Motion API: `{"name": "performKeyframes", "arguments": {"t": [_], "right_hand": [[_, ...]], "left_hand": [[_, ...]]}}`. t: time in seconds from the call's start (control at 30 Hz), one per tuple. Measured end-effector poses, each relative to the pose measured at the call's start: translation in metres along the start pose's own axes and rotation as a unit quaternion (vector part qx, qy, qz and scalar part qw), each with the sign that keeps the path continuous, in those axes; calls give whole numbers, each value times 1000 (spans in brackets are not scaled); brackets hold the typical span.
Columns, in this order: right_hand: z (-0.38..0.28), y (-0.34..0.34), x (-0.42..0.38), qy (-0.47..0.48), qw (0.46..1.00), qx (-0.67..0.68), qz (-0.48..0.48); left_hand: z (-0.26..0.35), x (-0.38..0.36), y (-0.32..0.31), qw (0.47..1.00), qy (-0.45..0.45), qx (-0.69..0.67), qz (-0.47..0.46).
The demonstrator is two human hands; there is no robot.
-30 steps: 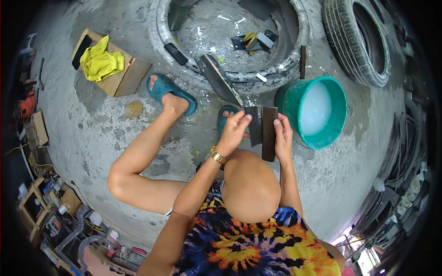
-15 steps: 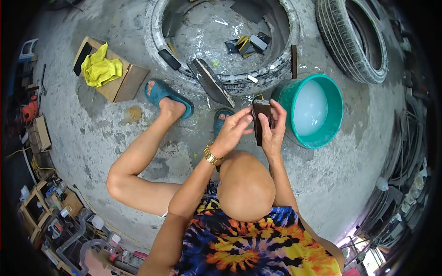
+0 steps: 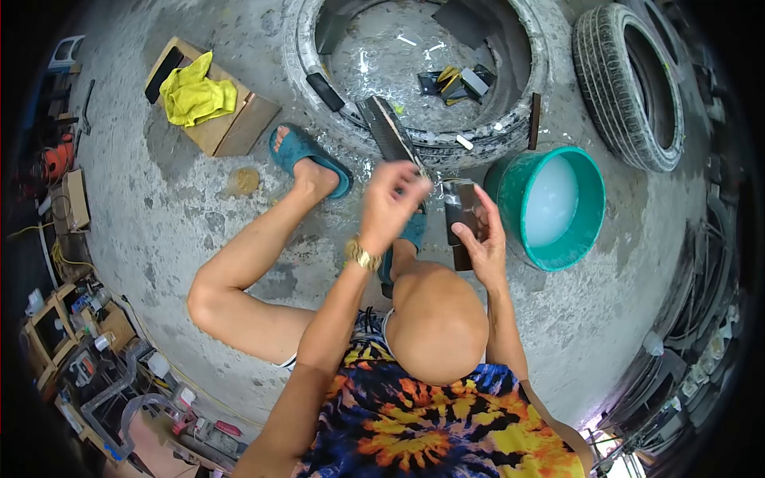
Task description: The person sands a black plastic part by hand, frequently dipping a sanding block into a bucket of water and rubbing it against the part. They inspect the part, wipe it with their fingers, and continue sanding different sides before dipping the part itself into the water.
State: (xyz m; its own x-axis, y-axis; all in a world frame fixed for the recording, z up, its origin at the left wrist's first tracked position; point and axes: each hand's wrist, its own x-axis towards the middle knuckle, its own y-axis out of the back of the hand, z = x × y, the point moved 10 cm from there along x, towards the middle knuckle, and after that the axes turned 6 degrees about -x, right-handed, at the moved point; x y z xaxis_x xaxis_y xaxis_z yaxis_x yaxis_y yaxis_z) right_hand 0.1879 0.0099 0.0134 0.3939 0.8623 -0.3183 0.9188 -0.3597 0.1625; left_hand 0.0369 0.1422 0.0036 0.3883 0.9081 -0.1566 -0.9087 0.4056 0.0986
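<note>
Holding a dark piece near the green bucket, right hand narrow; left hand blurred and curled, grip unclear.

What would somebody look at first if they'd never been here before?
Probably the bright yellow cloth, draped on a box at the upper left. Next might come the green bucket to the right of the hands, with cloudy, whitish liquid inside. The colourful swirly shirt at the bottom and the big tire lying on the floor at the top stand out too.
</note>
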Motion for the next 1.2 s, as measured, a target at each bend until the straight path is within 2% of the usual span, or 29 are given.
{"name": "performKeyframes", "arguments": {"t": [0.07,0.1,0.17,0.33,0.47,0.53,0.57,0.63,0.87,0.97,1.07,1.13,1.2], "right_hand": [[7,10,1,-26,999,28,22],[18,16,1,-34,998,35,47],[21,18,0,-30,998,25,49],[21,16,-4,-30,999,-2,43],[25,14,-6,-38,999,-11,35],[26,16,-7,-43,998,-17,31],[27,17,-8,-43,998,-13,32],[29,18,-7,-40,998,4,41],[31,20,-8,-41,998,13,37],[31,22,-11,-31,998,29,44],[35,26,-11,-19,998,32,48],[40,26,-11,-38,998,23,37],[37,27,-10,-33,998,21,44]], "left_hand": [[-35,25,48,983,42,82,158],[-36,39,46,983,41,81,159],[-16,55,43,932,-9,305,196],[-9,73,29,923,-10,330,200],[-15,87,23,938,-2,303,169],[-6,86,25,899,0,397,187],[-3,85,27,898,-1,400,185],[-11,90,26,895,45,429,113],[-22,107,31,888,57,451,67],[-41,115,26,890,122,438,-34],[-47,119,26,902,136,409,-29],[-37,117,24,929,103,355,8],[-8,110,12,917,-21,394,53]]}}
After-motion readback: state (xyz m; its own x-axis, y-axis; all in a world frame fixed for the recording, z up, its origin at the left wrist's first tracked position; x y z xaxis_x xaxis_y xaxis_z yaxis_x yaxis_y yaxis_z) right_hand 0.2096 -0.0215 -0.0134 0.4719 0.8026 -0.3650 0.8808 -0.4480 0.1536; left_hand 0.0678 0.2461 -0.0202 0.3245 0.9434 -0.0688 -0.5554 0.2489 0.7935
